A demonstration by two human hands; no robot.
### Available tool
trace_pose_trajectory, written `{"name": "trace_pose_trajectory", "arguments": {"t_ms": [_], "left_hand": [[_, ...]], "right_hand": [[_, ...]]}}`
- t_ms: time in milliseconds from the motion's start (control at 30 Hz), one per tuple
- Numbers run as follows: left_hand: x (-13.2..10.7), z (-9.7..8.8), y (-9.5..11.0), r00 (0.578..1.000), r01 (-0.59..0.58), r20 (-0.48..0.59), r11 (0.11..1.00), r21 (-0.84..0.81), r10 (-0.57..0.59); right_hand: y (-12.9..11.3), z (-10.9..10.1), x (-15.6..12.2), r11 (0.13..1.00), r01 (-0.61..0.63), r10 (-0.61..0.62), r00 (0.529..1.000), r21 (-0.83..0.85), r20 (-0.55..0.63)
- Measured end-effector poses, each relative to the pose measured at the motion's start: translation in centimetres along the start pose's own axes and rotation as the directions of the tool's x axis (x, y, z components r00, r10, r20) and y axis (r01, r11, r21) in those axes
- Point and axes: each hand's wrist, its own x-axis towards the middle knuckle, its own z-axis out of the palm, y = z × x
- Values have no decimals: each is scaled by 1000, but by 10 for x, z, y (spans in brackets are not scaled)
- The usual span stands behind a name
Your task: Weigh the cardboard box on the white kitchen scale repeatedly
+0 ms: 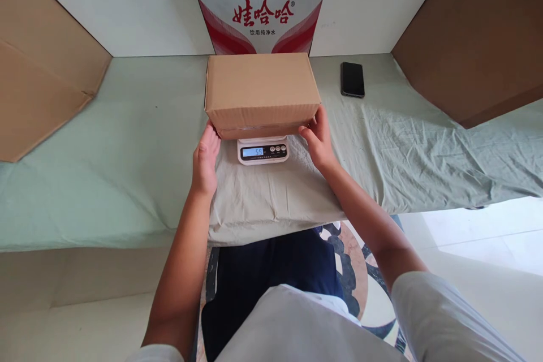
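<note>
A closed brown cardboard box (263, 82) rests on a small white digital scale (263, 153); only the front of the scale, with its lit display and buttons, shows below the box. The display appears to read 55 or a similar figure, its last part hard to make out. At the box's front left lower corner, my left hand (206, 158) presses against the side, its fingertips partly hidden. My right hand (318, 138) grips the front right lower corner, thumb on the front face and fingers along the side.
A black phone (352, 80) lies right of the box on the green cloth (148, 141) covering the table. Behind stands a white and red printed carton (263, 14) against white panels. Large cardboard pieces (46, 62) (479, 39) flank both sides.
</note>
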Motion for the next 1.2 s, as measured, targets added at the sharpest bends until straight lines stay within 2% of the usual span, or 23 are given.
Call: {"name": "trace_pose_trajectory", "arguments": {"t_ms": [200,333,533,733,900,1067,1200], "left_hand": [[0,-2,0,1000,-15,5,1000,12,15],[-1,-5,-2,1000,-28,-3,1000,4,28],[-2,-7,-6,999,-43,-29,999,21,43],[-1,-7,-5,997,-60,-50,997,51,63],[2,-9,-10,997,-57,-43,997,57,60],[3,-9,-13,997,-67,-46,998,21,68],[3,-8,-10,996,-56,-60,997,58,60]], "right_hand": [[3,-2,0,1000,18,-18,1000,-3,-16],[1,-5,0,999,33,-28,992,41,-122],[2,-7,2,993,-13,41,968,114,-249],[24,-15,6,993,-31,54,976,110,-210],[39,-21,9,993,-33,58,971,112,-230],[42,-24,12,994,-42,63,976,103,-208],[38,-21,13,983,-88,126,963,163,-240]]}}
